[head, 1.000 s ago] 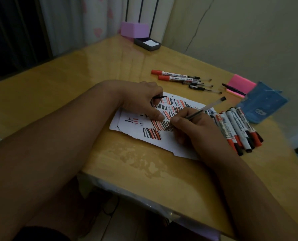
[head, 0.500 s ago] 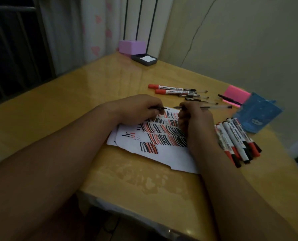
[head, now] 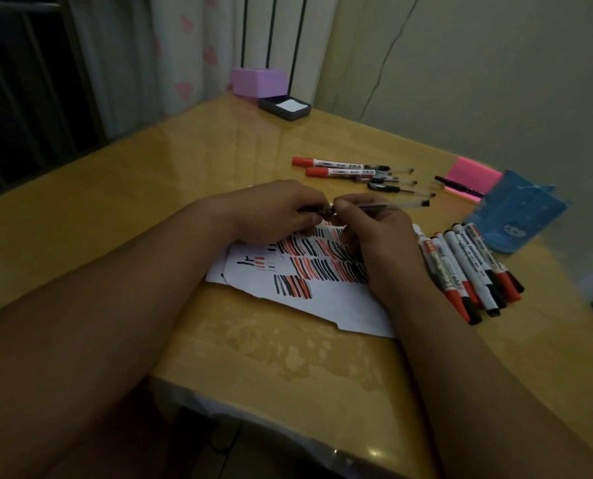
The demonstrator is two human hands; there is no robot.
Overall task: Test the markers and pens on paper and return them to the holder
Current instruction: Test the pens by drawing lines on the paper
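Left hand point(head: 274, 210): pinches cap point(head: 317, 211), likely lined up for closing.
Right hand point(head: 374, 236): grips pen point(head: 391, 204) level over paper point(head: 322, 300).

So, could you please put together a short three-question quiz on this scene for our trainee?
1. True or false: the right hand grips a clear pen while the left hand pinches a dark cap at its tip.
2. The strokes on the paper are: A) blue and green, B) red and black, C) yellow only.
3. How many red-capped markers lie beyond the hands?
Key: 1 true; 2 B; 3 two.
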